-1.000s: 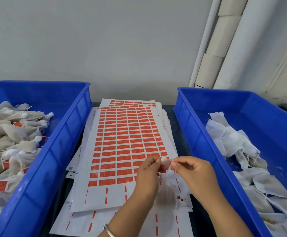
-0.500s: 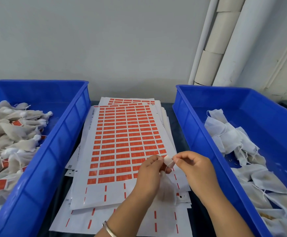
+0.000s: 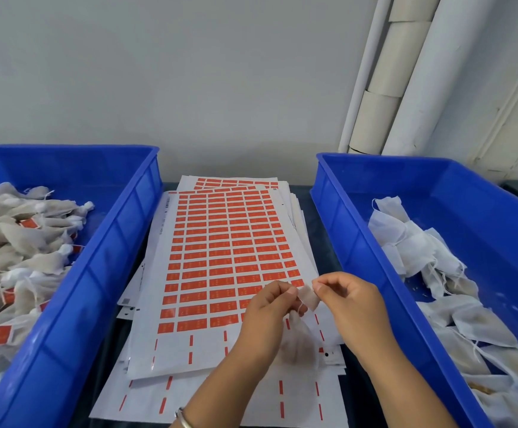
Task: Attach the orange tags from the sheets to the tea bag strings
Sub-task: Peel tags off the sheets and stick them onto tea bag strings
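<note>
Two large blue plastic bins flank the work: the left bin [image 3: 103,273] holds tagged tea bags, the right bin [image 3: 359,242] untagged ones, probably so finished and waiting stock stay apart. Between them a stack of white sheets of orange tags [image 3: 220,242] lies on the dark counter [image 3: 322,230]. Near the sheets' near right corner, the left hand [image 3: 267,316] and right hand [image 3: 353,307] pinch a small pale tag [image 3: 310,299] between their fingers, a translucent tea bag [image 3: 298,344] hanging below.

Dark table [image 3: 321,261], with stacked tag sheets [image 3: 220,242] between left blue bin [image 3: 75,291] and right blue bin [image 3: 375,273]
</note>
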